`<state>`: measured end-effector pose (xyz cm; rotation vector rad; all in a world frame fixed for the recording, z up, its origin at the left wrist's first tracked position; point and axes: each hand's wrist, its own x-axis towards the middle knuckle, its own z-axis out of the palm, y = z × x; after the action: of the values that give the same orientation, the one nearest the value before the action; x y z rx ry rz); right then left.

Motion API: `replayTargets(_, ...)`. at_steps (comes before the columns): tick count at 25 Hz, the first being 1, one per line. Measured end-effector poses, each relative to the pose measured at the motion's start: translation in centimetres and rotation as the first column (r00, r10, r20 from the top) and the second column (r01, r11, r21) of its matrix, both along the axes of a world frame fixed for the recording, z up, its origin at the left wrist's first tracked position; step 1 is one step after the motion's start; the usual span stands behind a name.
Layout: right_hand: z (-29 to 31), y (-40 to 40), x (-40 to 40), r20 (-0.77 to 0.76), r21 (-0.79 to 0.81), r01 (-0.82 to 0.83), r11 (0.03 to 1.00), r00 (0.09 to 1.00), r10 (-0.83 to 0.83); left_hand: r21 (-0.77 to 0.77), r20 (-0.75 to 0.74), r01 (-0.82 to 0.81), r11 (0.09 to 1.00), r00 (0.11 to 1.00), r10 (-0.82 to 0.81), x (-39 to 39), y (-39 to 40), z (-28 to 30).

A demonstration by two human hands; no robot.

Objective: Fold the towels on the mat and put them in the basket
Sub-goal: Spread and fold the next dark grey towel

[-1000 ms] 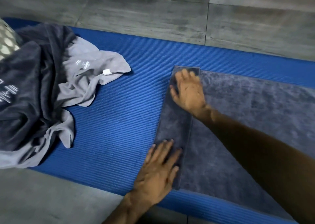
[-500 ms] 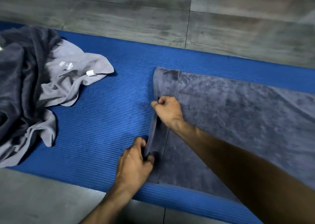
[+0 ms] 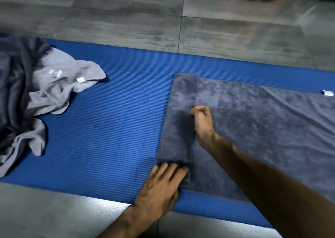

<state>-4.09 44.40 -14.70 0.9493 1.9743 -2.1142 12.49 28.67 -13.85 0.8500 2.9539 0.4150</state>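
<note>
My left hand point(image 3: 163, 181) presses flat on the near end of the folded strip; my right hand point(image 3: 202, 118) pinches its inner edge, fingers curled. The dark grey plush towel point(image 3: 262, 129) lies spread on the ribbed blue foam mat point(image 3: 112, 129). Uneven pulling could skew the band, or the plush could slip and unroll.

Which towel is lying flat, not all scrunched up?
The dark grey towel on the right, under both hands. It lies spread on the blue mat; the light grey towel and the dark one at left are crumpled.
</note>
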Motion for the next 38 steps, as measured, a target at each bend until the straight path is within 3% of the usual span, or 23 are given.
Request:
replayTargets(4,0.3,1.7,-0.8,0.007,-0.040,-0.139,0.989,0.990,0.139,-0.033,-0.019,0.102,0.994,0.995,-0.102,0.7,-1.6,-1.9)
replayTargets(8,1.9,2.0,-3.2,-0.009,0.065,-0.260,0.963,0.965,0.261,-0.042,-0.052,0.148,0.988,0.987,-0.150,0.7,-1.1,-1.8)
replayTargets(13,4.1,1.9,-7.7,-0.022,0.080,-0.237,0.968,0.971,0.239,-0.056,0.000,0.144,0.988,0.989,-0.145,-0.1,0.0,-1.1)
replayTargets(18,2.7,2.2,-10.0,0.016,0.082,-0.290,0.953,0.957,0.290,-0.032,-0.016,0.157,0.987,0.987,-0.157,0.3,-0.4,-1.9)
replayTargets(23,0.5,3.1,-10.7,0.053,0.240,-0.395,0.887,0.917,0.394,-0.026,0.025,0.208,0.978,0.978,-0.208,0.0,-0.3,-2.0)
replayTargets(24,0.4,3.2,-10.4,0.058,0.354,-0.406,0.842,0.908,0.414,0.003,0.049,0.217,0.976,0.975,-0.217,-0.3,-0.4,-1.7)
replayTargets(25,0.4,3.1,-9.7,0.073,0.535,-0.409,0.739,0.894,0.442,0.047,0.081,0.216,0.975,0.972,-0.219,-0.8,-0.4,-1.3)
replayTargets(27,0.2,2.4,-7.1,0.074,0.841,-0.339,0.422,0.844,0.531,0.123,0.104,0.162,0.979,0.979,-0.175,-2.2,-0.2,-1.1)
replayTargets(29,-0.3,0.5,-4.0,0.078,0.908,-0.337,0.248,0.719,0.691,0.040,0.071,0.056,0.998,0.996,-0.058,-4.1,0.2,-1.8)
replayTargets(31,-1.1,-1.3,-1.9,0.154,0.891,-0.430,0.143,0.585,0.797,-0.113,0.052,0.007,0.994,0.999,-0.001,-5.5,0.6,-2.8)
replayTargets(32,-1.8,-1.9,-1.5,0.214,0.872,-0.478,0.102,0.562,0.799,-0.164,0.065,0.021,0.986,0.998,-0.010,-5.7,0.9,-3.2)
replayTargets(38,-3.4,-1.0,-7.3,0.350,0.864,-0.503,0.038,0.652,0.673,-0.173,0.073,0.130,0.976,0.990,-0.119,-5.1,0.8,-4.3)
